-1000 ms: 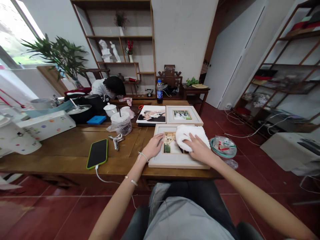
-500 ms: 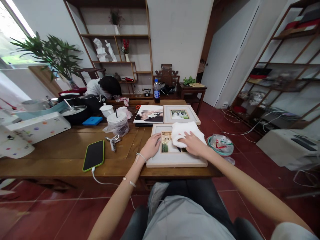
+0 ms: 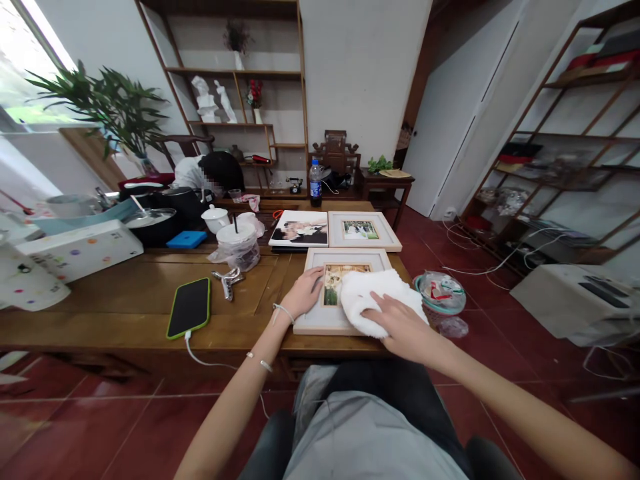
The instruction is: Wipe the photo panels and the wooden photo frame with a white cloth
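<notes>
A white picture frame (image 3: 320, 321) with a colour photo lies flat at the near edge of the wooden table (image 3: 135, 293). My left hand (image 3: 303, 294) rests flat on the frame's left border, fingers stretched out. My right hand (image 3: 400, 327) presses a white cloth (image 3: 370, 297) down on the frame's near right part, fingers spread over the cloth. The cloth hides the right half of the photo and the frame's lower right corner.
Two more framed pictures (image 3: 363, 230) (image 3: 300, 230) lie just behind. A phone in a green case (image 3: 189, 307) charges at left, beside a metal clip (image 3: 227, 280) and a bagged drink cup (image 3: 238, 244). Pots, boxes and a seated person (image 3: 215, 175) are farther back. A lidded bin (image 3: 440, 293) stands at right.
My right hand has dragged the white cloth from the frame's upper right toward me, down to its near right corner. My left hand has stayed on the frame's left border.
</notes>
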A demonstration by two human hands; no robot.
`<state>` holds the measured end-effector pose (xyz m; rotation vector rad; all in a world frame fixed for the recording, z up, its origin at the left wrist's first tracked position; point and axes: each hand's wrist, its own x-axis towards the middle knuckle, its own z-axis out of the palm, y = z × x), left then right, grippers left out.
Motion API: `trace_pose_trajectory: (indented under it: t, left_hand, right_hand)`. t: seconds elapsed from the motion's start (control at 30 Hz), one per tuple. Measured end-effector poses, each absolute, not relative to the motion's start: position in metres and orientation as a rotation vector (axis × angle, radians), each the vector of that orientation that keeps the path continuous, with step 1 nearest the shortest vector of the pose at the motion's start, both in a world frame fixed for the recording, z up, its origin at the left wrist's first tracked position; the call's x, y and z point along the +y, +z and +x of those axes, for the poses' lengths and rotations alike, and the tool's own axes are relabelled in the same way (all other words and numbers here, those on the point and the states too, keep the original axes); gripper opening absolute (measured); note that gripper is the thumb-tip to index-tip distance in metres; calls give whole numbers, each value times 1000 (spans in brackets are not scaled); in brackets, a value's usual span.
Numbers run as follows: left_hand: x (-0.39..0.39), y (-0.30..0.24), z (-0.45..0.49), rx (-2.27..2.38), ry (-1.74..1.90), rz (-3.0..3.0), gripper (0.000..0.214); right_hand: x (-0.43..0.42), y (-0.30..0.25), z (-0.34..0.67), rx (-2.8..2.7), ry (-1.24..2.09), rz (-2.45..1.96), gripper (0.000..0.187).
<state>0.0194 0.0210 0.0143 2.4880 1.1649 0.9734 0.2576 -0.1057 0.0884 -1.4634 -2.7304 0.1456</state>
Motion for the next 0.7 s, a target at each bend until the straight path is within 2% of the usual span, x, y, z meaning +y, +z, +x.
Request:
trace_pose_trajectory:
  t: [0.27, 0.4, 0.53, 0.7]
  left_hand:
    - [23, 11, 20, 1178, 1023, 2422, 32]
    - [22, 13, 21, 1199, 1040, 2409, 31]
    - [20, 14, 23, 1226, 1028, 2404, 32]
    - [20, 13, 24, 1229, 1054, 2408, 33]
  right_hand:
    - [-12, 87, 276, -2573, -158, -1608, 68]
    - [23, 80, 272, -2625, -287, -1499, 62]
    - [25, 74, 266, -2682, -276, -1482, 59]
    - [-17, 84, 257, -2775, -186, -1511, 54]
